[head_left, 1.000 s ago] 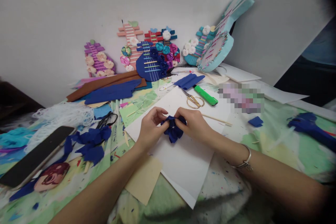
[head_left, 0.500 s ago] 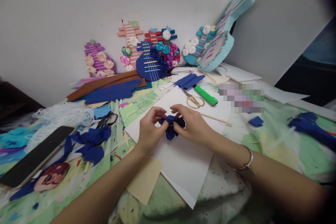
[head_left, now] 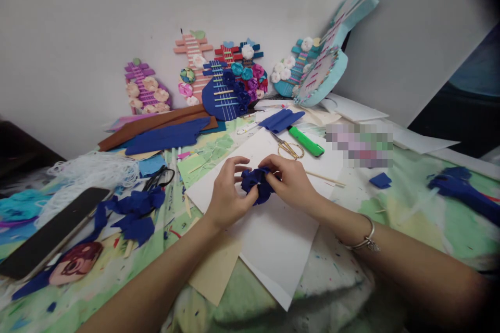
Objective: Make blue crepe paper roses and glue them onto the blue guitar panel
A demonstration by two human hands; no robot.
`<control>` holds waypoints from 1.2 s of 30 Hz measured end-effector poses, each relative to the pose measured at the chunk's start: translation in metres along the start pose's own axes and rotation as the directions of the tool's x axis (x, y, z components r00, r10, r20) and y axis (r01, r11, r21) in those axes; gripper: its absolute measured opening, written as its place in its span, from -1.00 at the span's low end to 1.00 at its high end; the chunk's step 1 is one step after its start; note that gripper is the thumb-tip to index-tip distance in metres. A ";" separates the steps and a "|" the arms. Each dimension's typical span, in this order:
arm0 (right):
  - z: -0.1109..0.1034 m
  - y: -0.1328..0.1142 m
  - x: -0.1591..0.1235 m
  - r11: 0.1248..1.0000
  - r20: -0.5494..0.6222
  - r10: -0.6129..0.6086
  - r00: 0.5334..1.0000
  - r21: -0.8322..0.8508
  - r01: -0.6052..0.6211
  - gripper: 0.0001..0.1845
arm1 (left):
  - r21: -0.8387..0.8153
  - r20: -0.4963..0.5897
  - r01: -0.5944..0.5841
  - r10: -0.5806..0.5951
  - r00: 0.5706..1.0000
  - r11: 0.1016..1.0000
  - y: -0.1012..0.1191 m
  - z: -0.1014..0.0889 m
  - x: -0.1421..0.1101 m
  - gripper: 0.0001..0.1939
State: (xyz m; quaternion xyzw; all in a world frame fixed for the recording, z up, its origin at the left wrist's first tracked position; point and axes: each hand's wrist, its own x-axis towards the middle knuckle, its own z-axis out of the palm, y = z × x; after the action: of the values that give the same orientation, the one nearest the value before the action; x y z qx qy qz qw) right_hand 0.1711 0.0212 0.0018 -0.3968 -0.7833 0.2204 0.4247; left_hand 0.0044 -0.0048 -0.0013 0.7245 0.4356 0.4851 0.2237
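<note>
In front of me is my table, spread with a green, white and yellow patterned cloth (head_left: 414, 218) dotted with small coloured scraps. A large white sheet of paper (head_left: 273, 260) lies on it at an angle, overlapping a beige piece of paper (head_left: 216, 270). To my left I have a black-screened flat phone (head_left: 54, 231) and a tangled heap of thin white cord (head_left: 94, 174); to my right, a small dark blue paper piece (head_left: 380, 180).
</note>
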 end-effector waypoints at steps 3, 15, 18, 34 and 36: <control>0.000 0.001 0.001 0.998 -0.034 0.046 0.998 0.048 -0.044 -0.72 | -0.064 0.006 0.119 -0.119 0.993 0.991 -0.002 0.000 0.002 -0.62; 0.001 -0.005 0.002 0.972 0.103 0.062 0.993 0.220 -0.084 -0.76 | -0.148 0.013 0.110 -0.109 0.994 0.983 -0.006 -0.001 0.004 -0.76; 0.002 -0.002 0.002 0.964 0.087 0.093 0.992 0.240 -0.112 -0.78 | -0.149 0.060 0.057 -0.049 0.997 0.987 -0.006 -0.001 0.003 -0.73; 0.001 0.000 0.004 0.866 0.204 0.197 0.959 0.423 -0.268 -0.80 | -0.264 0.040 0.132 -0.126 0.991 0.955 -0.007 -0.001 0.007 -0.82; 0.000 0.000 0.004 0.856 0.218 0.188 0.958 0.441 -0.268 -0.79 | -0.301 0.071 0.149 -0.134 0.988 0.942 -0.008 -0.002 0.008 -0.80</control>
State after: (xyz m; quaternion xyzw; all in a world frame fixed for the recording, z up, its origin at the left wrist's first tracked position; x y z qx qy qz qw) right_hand 0.1692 0.0246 0.0039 -0.3535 -0.6874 0.4834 0.4109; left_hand 0.0007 0.0054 -0.0022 0.6597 0.4007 0.5112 0.3780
